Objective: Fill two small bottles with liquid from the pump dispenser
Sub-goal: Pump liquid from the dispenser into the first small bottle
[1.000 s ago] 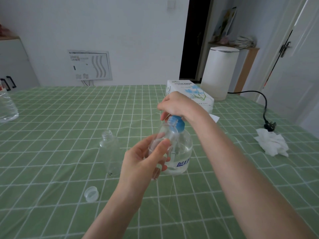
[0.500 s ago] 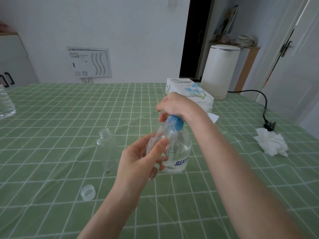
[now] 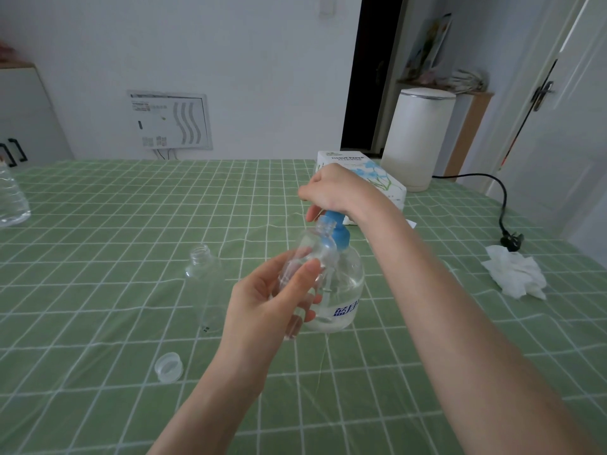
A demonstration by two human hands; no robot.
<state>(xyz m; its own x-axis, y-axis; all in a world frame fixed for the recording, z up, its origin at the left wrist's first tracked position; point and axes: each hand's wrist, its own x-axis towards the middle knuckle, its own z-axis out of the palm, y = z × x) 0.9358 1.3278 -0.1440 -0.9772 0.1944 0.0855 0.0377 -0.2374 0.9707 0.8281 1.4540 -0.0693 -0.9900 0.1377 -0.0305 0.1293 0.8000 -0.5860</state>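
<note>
A clear round pump dispenser (image 3: 345,290) with a blue pump top stands mid-table, holding some clear liquid. My right hand (image 3: 331,190) rests on top of the pump head, fingers curled over it. My left hand (image 3: 266,300) grips a small clear bottle (image 3: 312,254), tilted, its open neck held up just under the pump's nozzle. A second small clear bottle (image 3: 205,280) stands upright and uncapped to the left, apart from both hands. A clear cap (image 3: 169,367) lies on the cloth in front of it.
The table wears a green checked cloth (image 3: 98,257) under clear plastic. A tissue box (image 3: 371,175) and a white appliance (image 3: 417,139) stand at the back right, with a black cord (image 3: 502,205) and a crumpled tissue (image 3: 515,274) to the right. A large clear bottle (image 3: 11,201) is far left.
The small bottle in my left hand has risen a little, so its neck sits closer under the pump nozzle. The view has shifted slightly; my right hand stays on the pump.
</note>
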